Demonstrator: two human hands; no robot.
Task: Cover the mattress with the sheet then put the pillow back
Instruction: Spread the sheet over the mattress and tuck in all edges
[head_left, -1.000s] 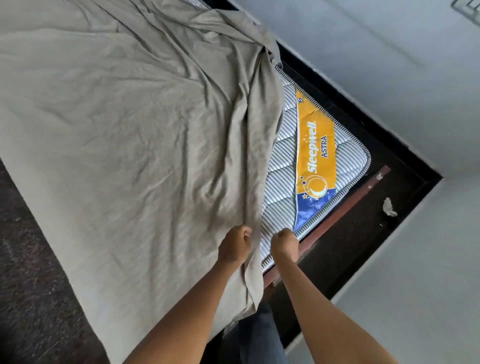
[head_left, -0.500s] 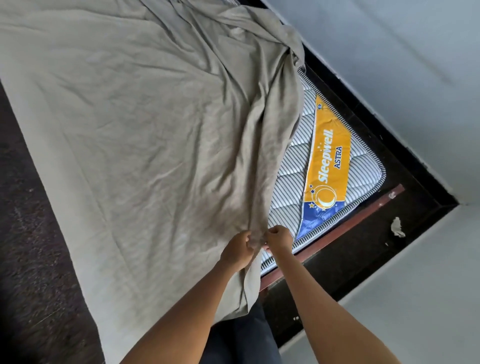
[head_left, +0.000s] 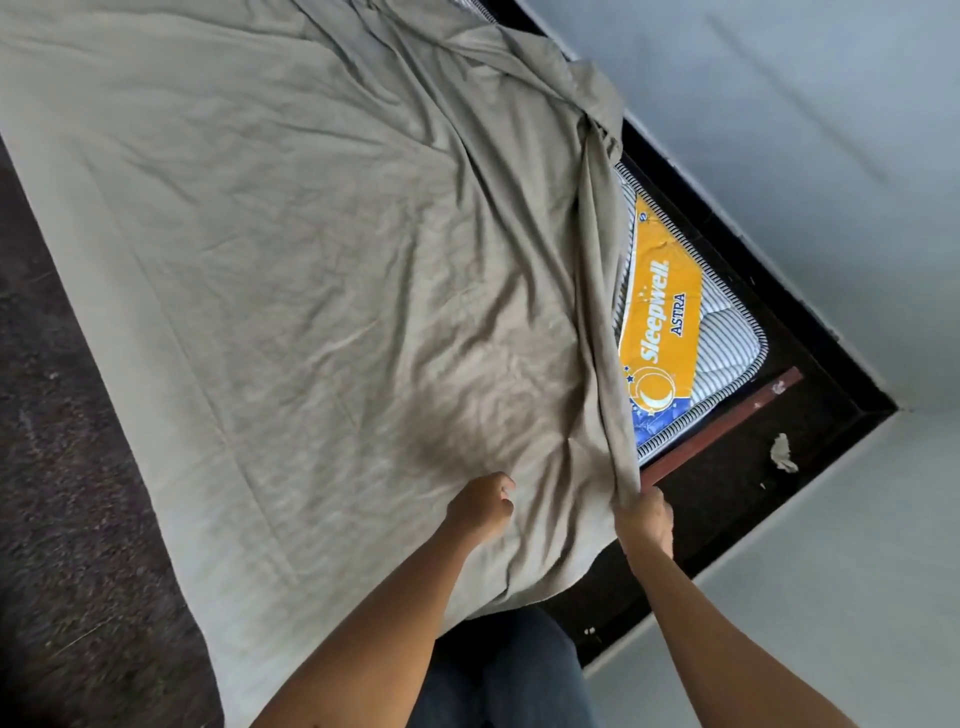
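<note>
Two hands, together half a second ago, have spread along the mattress's (head_left: 730, 343) near edge. My right hand (head_left: 643, 512) grips the sheet's (head_left: 311, 260) bunched edge. My left hand (head_left: 480, 506) lies curled on the cloth, but I cannot tell if it is pinching. The mattress corner with the label (head_left: 660, 322) is bare, so I judge more pulling is needed. No pillow shows.

Sheet (head_left: 311, 260) on mattress (head_left: 727, 343); right, perhaps paper (head_left: 782, 453).

Room corner
A white crumpled scrap (head_left: 783, 453) lies on the dark floor (head_left: 727, 499) near a red-brown rail (head_left: 727, 420), by pale walls (head_left: 779, 104).
</note>
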